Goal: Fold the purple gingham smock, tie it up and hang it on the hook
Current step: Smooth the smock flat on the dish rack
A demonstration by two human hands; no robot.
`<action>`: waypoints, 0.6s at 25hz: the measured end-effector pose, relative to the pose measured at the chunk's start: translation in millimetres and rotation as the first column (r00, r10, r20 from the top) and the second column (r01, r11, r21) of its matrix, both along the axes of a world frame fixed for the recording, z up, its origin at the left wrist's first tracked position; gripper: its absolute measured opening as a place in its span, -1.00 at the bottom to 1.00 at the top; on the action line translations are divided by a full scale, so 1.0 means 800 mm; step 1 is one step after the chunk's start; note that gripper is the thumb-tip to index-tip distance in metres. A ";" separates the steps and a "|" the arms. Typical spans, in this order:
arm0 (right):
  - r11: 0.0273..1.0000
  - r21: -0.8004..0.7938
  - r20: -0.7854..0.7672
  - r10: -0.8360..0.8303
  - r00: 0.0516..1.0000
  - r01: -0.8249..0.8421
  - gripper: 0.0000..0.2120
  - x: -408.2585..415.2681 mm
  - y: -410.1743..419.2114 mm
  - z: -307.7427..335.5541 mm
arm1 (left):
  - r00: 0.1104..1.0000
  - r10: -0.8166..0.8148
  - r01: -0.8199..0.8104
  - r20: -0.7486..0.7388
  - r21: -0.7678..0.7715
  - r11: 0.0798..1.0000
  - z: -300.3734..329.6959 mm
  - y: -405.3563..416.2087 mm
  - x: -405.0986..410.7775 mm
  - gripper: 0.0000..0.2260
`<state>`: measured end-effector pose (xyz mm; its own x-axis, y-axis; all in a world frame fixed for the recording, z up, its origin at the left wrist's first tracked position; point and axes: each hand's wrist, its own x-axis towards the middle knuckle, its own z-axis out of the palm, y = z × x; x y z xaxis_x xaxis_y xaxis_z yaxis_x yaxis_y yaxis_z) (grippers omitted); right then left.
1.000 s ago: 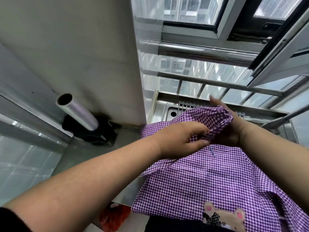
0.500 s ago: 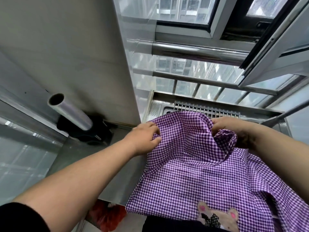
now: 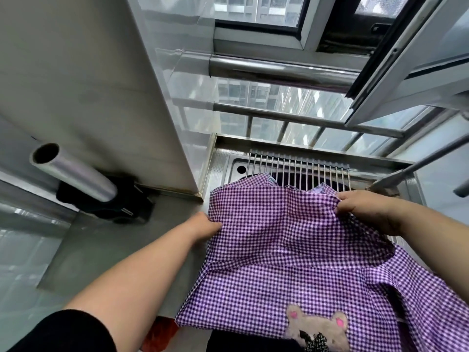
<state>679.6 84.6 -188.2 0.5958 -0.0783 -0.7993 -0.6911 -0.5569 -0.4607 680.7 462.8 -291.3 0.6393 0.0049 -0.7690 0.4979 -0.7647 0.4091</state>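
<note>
The purple gingham smock (image 3: 284,252) lies spread over the steel sink and counter in front of me, with a beige bear patch (image 3: 317,326) at its near edge. A folded-over panel covers its far half. My left hand (image 3: 205,228) pinches the panel's left edge. My right hand (image 3: 365,212) grips the cloth at the panel's upper right corner. No hook is in view.
A steel sink (image 3: 228,163) with a wire drying rack (image 3: 299,168) lies under the smock's far edge. To the left are a roll of clear film (image 3: 73,174) on a black holder, a grey wall panel and the steel counter (image 3: 109,247). Window rails and an open window frame stand behind.
My hands have moved apart and pulled the bunched cloth out flat: the left went to the left edge, the right to the upper right corner. The rack is now more exposed.
</note>
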 end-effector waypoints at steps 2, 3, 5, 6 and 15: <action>0.990 -0.120 0.079 0.084 0.993 -0.074 -0.76 -0.004 -0.008 -0.011 | 0.999 0.037 -0.038 -0.034 -0.017 0.999 -0.012 -0.010 0.000 -0.49; 0.972 -0.194 0.103 0.154 0.983 -0.132 -0.84 -0.007 -0.012 -0.013 | 0.997 0.067 -0.068 -0.046 -0.014 0.998 -0.016 -0.014 0.000 -0.45; 0.918 -0.329 0.134 0.279 0.951 -0.223 -0.91 -0.012 -0.020 -0.017 | 0.987 0.144 -0.144 -0.064 0.011 0.990 -0.023 -0.016 0.002 -0.33; 0.899 -0.372 0.160 0.307 0.938 -0.231 -0.92 -0.014 -0.024 -0.018 | 0.983 0.176 -0.174 -0.060 0.024 0.984 -0.027 -0.015 0.004 -0.30; 0.794 -0.531 0.039 0.371 0.928 -0.295 -0.65 -0.039 -0.051 -0.061 | 0.988 0.155 -0.155 -0.008 0.010 0.988 -0.027 -0.015 0.006 -0.64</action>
